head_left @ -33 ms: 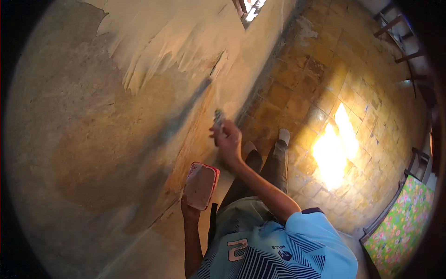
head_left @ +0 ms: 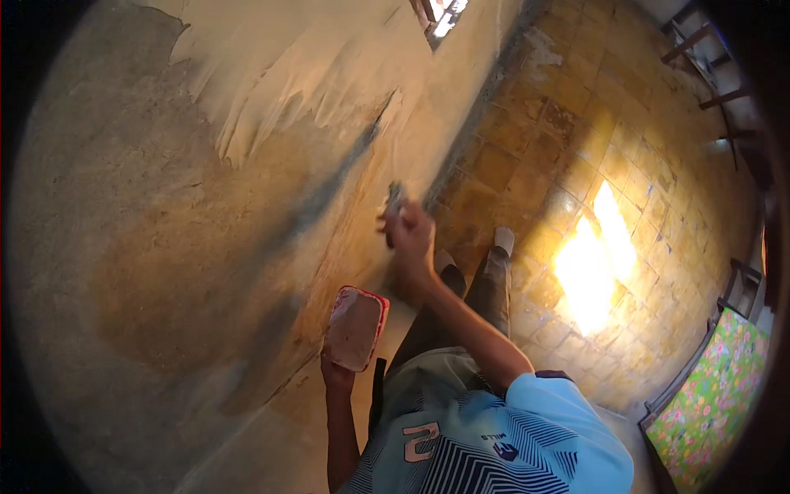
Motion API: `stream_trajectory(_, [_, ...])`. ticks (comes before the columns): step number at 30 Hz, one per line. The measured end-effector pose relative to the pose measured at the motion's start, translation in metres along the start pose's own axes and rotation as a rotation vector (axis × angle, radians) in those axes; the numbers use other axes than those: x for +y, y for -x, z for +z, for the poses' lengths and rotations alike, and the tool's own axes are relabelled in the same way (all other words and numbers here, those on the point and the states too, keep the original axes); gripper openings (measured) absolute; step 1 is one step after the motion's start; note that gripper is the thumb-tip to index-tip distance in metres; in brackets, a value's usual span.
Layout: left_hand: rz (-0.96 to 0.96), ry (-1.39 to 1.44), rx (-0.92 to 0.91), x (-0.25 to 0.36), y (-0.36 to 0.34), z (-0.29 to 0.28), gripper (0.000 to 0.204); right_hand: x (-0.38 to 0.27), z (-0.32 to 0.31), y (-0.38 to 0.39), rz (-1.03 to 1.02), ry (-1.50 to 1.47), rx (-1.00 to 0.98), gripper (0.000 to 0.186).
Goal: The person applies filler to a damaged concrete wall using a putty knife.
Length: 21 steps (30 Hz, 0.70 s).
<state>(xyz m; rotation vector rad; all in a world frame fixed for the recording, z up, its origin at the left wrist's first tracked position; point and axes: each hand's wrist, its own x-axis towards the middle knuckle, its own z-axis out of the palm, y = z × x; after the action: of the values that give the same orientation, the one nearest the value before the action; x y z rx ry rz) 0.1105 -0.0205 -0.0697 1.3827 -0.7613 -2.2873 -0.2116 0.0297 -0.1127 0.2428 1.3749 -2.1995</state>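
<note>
My left hand (head_left: 337, 369) holds a red rectangular container (head_left: 355, 328) at its lower end; smeared greyish-brown material shows inside it. Up and to its right, my right hand (head_left: 411, 237) is closed on a small grey tool (head_left: 395, 193), blurred, its tip pointing up beside the wall. The wall (head_left: 206, 214) has a pale, streaky coat at the top, rough stained plaster lower down and a long crack-like strip running diagonally. Whether the tool touches the wall I cannot tell.
My feet (head_left: 503, 240) stand on a yellowish tiled floor (head_left: 527, 148) with a bright sunlit patch. A small opening (head_left: 440, 18) is high in the wall. Dark wooden furniture (head_left: 691, 45) lines the far right, with a green floral-covered piece (head_left: 712, 387) below.
My right hand and its tool have shifted slightly up and to the right and are more blurred. My left hand and the container have barely moved.
</note>
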Motion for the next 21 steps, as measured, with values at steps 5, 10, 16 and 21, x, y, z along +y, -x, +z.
stream_trajectory(5, [-0.032,0.07,-0.033,-0.002,-0.007,0.009,0.059,-0.055,-0.015,-0.081,-0.166,0.091,0.08,0.036])
stream_trajectory(10, [-0.011,-0.021,-0.053,0.0,0.001,0.027,0.06,-0.053,-0.005,-0.057,-0.023,0.323,-0.006,0.028])
stream_trajectory(16, [-0.01,-0.03,-0.004,0.004,0.002,0.022,0.062,-0.035,-0.012,0.027,0.035,0.324,-0.096,0.024])
stream_trajectory(21, [-0.025,-0.005,-0.014,0.002,-0.002,0.017,0.062,-0.062,-0.028,-0.049,-0.125,0.271,0.111,0.031])
